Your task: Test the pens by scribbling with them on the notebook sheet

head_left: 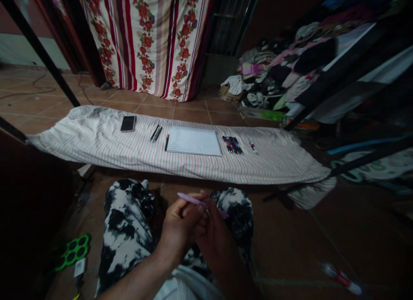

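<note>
Purple pen (pixel 196 201): pale lilac barrel, held over trousers (pixel 129 224) in black-and-white tie-dye mottle. Landmark: notebook (pixel 194 141), white page, dark spiral edge. Beneath it, cloth (pixel 97 138), white with thin pink and grey stripes. Left of notebook: red-and-black pen (pixel 167 142), two black pens (pixel 155 133), black phone (pixel 128 123). Right of notebook: dark markers (pixel 232 144) with purple and pink accents. Behind notebook: curtain (pixel 151 37), white, maroon stripes, red roses. Floor (pixel 193 108): terracotta-brown tiles.

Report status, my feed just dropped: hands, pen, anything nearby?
Left hand and right hand both gripping purple pen over the lap. Notebook lies apart on striped cloth, pens either side. Nothing between hands and cloth.
</note>
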Tool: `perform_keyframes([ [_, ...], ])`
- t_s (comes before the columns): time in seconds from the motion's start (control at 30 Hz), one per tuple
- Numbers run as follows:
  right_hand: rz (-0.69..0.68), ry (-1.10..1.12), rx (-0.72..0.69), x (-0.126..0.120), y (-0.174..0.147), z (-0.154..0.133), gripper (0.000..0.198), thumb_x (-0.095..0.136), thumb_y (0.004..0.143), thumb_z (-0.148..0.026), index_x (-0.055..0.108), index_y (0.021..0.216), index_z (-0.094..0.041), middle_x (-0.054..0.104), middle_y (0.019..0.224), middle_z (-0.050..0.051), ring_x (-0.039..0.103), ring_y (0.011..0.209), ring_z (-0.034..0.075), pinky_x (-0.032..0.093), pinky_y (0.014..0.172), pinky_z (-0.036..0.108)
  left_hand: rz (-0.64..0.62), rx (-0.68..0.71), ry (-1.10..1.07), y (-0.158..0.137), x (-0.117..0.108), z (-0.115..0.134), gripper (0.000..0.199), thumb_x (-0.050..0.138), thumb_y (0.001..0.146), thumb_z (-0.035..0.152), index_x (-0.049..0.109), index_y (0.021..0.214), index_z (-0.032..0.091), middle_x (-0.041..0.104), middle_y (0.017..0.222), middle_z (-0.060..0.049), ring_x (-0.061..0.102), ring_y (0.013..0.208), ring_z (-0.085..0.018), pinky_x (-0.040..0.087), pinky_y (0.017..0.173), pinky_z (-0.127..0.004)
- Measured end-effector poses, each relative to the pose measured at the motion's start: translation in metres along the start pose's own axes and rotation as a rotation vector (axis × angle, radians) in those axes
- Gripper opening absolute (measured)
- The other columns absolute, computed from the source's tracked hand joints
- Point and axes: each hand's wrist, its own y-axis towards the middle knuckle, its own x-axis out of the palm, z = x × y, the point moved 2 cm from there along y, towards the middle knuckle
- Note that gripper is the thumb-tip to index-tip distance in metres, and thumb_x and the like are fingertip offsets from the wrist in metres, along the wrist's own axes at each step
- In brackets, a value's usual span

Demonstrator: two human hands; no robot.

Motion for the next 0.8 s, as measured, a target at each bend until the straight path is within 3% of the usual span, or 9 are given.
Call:
perform_keyframes([
  [0.07, 0.025, -0.059, -0.051, -0.004, 0.005, -0.005, 0.030, 0.074, 0.062, -0.040, 0.069, 0.085, -0.022, 0.068, 0.085, -0.001, 0.060, 0.072, 0.008, 0.048, 0.058, 0.016, -0.013, 0.020, -0.021, 0.003, 0.001, 0.000, 0.028, 0.073, 0.065, 0.020, 0.066, 0.092, 0.017, 0.068, 0.076, -0.003, 0.061, 0.063, -0.010, 0.046, 0.058, -0.018],
  [0.17, 0.039, -0.144, -0.120, -0.013, 0.013, -0.019, 0.033, 0.069, 0.067, -0.046, 0.068, 0.090, -0.022, 0.069, 0.083, 0.000, 0.061, 0.074, 0.009, 0.048, 0.063, 0.017, -0.034, 0.044, 0.021, 0.011, 0.000, 0.000, 0.030, 0.071, 0.068, 0.023, 0.065, 0.098, 0.018, 0.069, 0.092, -0.005, 0.063, 0.080, -0.015, 0.047, 0.071, -0.021],
  [0.27, 0.075, -0.250, -0.219, -0.020, 0.021, -0.039, 0.035, 0.068, 0.068, -0.046, 0.067, 0.091, -0.019, 0.067, 0.077, 0.000, 0.059, 0.071, 0.009, 0.048, 0.064, 0.019, 0.046, 0.044, 0.233, 0.022, -0.010, -0.002, 0.023, 0.071, 0.067, 0.027, 0.068, 0.086, 0.015, 0.069, 0.092, -0.008, 0.062, 0.086, -0.017, 0.045, 0.075, -0.022],
  [0.37, 0.127, -0.459, -0.405, -0.024, 0.033, -0.065, 0.028, 0.070, 0.067, -0.041, 0.063, 0.082, -0.019, 0.060, 0.069, -0.002, 0.055, 0.062, 0.009, 0.045, 0.055, 0.019, 0.088, 0.051, 0.441, 0.037, -0.020, -0.007, 0.021, 0.069, 0.067, 0.028, 0.069, 0.083, 0.014, 0.069, 0.089, -0.008, 0.061, 0.086, -0.020, 0.045, 0.077, -0.027],
  [0.43, 0.166, -0.628, -0.506, -0.025, 0.046, -0.084, 0.024, 0.071, 0.066, -0.037, 0.058, 0.076, -0.019, 0.052, 0.058, -0.006, 0.048, 0.053, 0.007, 0.039, 0.047, 0.017, 0.034, 0.070, 0.536, 0.049, -0.025, -0.011, 0.022, 0.068, 0.065, 0.030, 0.069, 0.081, 0.015, 0.069, 0.090, -0.008, 0.060, 0.089, -0.022, 0.044, 0.081, -0.031],
  [0.57, 0.239, -0.512, -0.648, -0.028, 0.083, -0.122, 0.031, 0.073, 0.060, -0.036, 0.051, 0.075, -0.019, 0.040, 0.050, -0.010, 0.035, 0.042, 0.004, 0.025, 0.038, 0.016, -0.056, 0.129, 0.751, 0.069, -0.028, -0.016, 0.022, 0.058, 0.070, 0.030, 0.068, 0.084, 0.016, 0.068, 0.093, -0.009, 0.060, 0.093, -0.023, 0.045, 0.083, -0.034],
  [0.7, 0.230, -0.598, -0.776, -0.022, 0.128, -0.160, 0.033, 0.072, 0.061, -0.039, 0.057, 0.081, -0.018, 0.043, 0.050, -0.010, 0.035, 0.042, 0.003, 0.026, 0.038, 0.015, -0.203, 0.224, 1.069, 0.084, -0.015, -0.009, 0.022, 0.048, 0.077, 0.023, 0.066, 0.087, 0.017, 0.067, 0.096, -0.009, 0.060, 0.094, -0.022, 0.046, 0.084, -0.035],
  [0.8, 0.228, -0.738, -0.792, -0.016, 0.162, -0.181, 0.032, 0.066, 0.065, -0.044, 0.063, 0.082, -0.016, 0.055, 0.058, -0.004, 0.047, 0.049, 0.006, 0.035, 0.043, 0.016, -0.353, 0.354, 1.328, 0.098, -0.001, -0.003, 0.023, 0.048, 0.078, 0.018, 0.065, 0.093, 0.019, 0.064, 0.105, -0.008, 0.058, 0.102, -0.022, 0.046, 0.089, -0.036],
])
